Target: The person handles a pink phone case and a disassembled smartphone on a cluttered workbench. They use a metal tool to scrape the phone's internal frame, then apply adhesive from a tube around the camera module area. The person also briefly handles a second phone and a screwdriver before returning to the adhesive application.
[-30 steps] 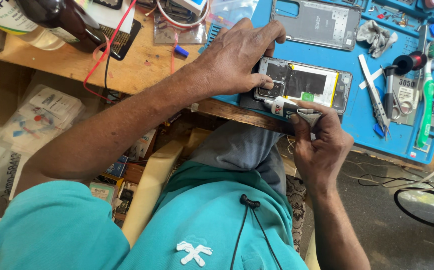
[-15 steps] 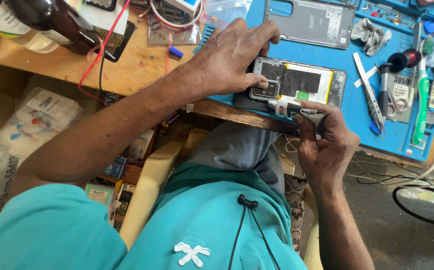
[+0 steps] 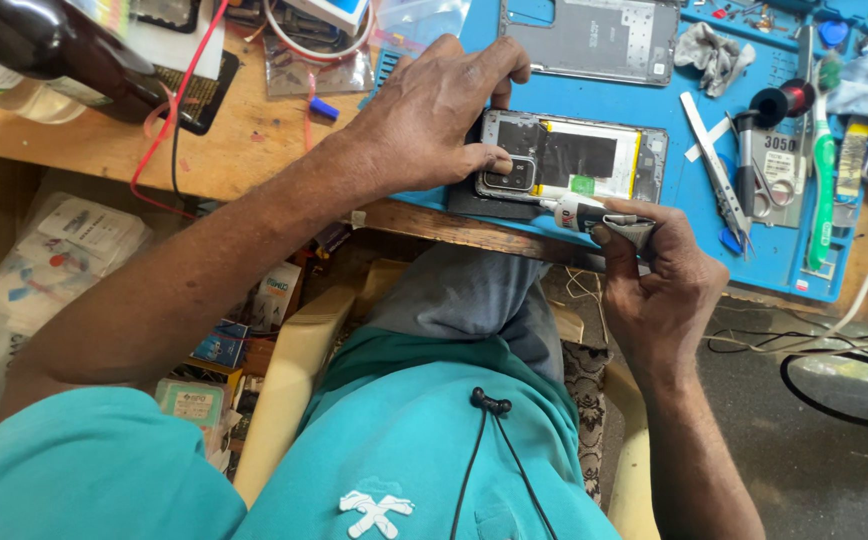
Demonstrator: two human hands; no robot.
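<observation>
My left hand [image 3: 434, 120] lies flat on an opened phone [image 3: 574, 160], fingers spread, thumb pressing its camera end | phone rests on the blue mat [image 3: 694, 240] at the bench's near edge | my right hand [image 3: 659, 280] pinches a small glue tube [image 3: 594, 214], nozzle touching the phone's lower edge | tweezers [image 3: 716, 170] lie just right.
</observation>
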